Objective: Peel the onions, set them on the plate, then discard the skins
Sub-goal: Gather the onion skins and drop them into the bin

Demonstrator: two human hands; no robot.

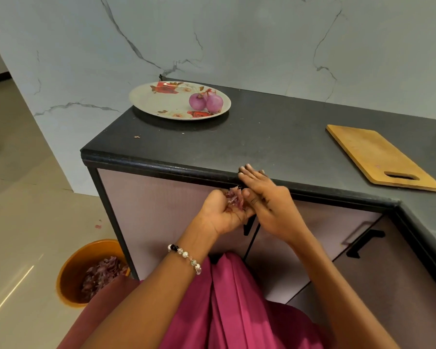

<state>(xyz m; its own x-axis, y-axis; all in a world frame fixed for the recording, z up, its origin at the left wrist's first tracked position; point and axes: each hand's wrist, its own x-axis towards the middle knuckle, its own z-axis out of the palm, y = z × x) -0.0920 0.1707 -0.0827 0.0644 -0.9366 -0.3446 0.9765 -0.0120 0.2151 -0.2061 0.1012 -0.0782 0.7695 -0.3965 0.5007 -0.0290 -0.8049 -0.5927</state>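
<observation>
At the table's front edge our left hand cups the skins — papery, light, crumbly — while our flat right hand sweeps. Two peeled onions sit on the plate; cup the skins loosely toward the bin.

Left hand: cupped below surface edge, holding skins
Right hand: flat, fingers on edge
Plate: two peeled onions
Bin: on floor, skins inside
</observation>
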